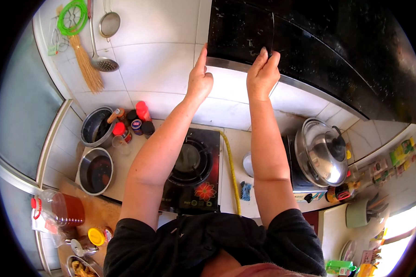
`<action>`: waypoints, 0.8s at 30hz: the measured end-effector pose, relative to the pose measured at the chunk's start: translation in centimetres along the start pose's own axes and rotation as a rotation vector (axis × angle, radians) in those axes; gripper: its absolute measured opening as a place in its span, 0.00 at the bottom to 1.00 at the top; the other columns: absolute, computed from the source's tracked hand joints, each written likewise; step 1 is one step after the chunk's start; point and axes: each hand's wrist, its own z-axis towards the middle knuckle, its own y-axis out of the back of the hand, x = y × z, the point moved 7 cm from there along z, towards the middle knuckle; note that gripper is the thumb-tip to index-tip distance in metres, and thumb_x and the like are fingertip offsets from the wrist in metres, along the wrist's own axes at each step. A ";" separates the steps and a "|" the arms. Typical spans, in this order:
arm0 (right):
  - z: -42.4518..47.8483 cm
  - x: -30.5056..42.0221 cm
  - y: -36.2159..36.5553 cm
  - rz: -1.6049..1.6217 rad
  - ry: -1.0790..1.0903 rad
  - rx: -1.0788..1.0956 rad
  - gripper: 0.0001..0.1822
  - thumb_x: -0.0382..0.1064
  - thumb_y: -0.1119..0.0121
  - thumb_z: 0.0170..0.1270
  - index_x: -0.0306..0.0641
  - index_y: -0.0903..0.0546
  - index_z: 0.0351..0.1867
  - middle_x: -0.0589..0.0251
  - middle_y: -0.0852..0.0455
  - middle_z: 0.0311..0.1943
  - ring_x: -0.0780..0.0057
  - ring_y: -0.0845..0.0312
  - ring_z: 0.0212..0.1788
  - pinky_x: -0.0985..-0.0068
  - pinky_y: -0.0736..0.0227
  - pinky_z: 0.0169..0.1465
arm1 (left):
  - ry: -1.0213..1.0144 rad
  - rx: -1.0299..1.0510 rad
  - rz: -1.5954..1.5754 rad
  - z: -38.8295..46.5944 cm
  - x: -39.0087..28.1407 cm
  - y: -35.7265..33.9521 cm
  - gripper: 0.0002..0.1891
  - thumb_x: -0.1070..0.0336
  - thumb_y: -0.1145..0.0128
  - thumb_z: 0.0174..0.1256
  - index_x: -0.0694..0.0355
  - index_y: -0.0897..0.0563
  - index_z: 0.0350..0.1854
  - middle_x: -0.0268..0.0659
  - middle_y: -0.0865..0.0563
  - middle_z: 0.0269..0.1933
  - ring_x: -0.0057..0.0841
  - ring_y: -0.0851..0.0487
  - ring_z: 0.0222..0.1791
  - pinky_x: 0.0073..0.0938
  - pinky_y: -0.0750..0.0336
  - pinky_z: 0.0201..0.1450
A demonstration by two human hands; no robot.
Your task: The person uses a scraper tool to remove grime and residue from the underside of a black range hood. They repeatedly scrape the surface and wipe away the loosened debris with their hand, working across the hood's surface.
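Observation:
The black range hood (308, 65) hangs at the upper right, its glossy face marked with pale spots and streaks. My left hand (199, 81) is raised to its lower left corner, the index finger pointing up against the side edge; nothing shows in this hand, and its other fingers are curled or hidden. Closed around the dark handle of a thin-bladed tool (273, 33), my right hand (263, 76) is in front of the hood's lower part. The narrow blade points up over the black face; its exact kind is unclear.
Below my arms sits a gas stove (190, 166) beside a yellow hose (231, 169). A lidded steel pot (320, 152) stands right. Left are two metal pots (96, 170), seasoning jars (121, 131) and a large plastic jug (64, 207). A skimmer (102, 63) hangs on the tiled wall.

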 end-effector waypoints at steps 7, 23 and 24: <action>-1.7 0.8 -2.2 -0.062 0.123 0.124 0.09 0.40 0.44 0.68 0.39 0.29 0.36 0.48 0.21 0.19 0.46 0.23 0.22 0.59 0.29 0.24 | 0.061 0.029 -0.067 0.2 0.5 0.1 0.43 0.87 0.64 0.52 0.50 0.44 0.75 0.46 0.28 0.67 0.31 0.25 0.60 0.20 0.34 0.59; -2.6 2.5 -3.5 -0.098 0.131 0.244 0.09 0.42 0.46 0.69 0.40 0.29 0.38 0.46 0.20 0.20 0.43 0.22 0.24 0.58 0.28 0.25 | 0.070 0.074 -0.110 -0.1 -0.5 -0.2 0.43 0.87 0.63 0.51 0.51 0.45 0.75 0.46 0.30 0.69 0.33 0.34 0.70 0.23 0.40 0.67; -2.5 2.2 -3.2 -0.050 0.082 0.194 0.08 0.41 0.47 0.69 0.40 0.29 0.38 0.47 0.20 0.20 0.44 0.22 0.24 0.58 0.28 0.25 | 0.028 0.060 -0.133 0.1 -0.7 0.1 0.43 0.87 0.63 0.51 0.52 0.45 0.75 0.46 0.30 0.69 0.33 0.34 0.70 0.22 0.41 0.68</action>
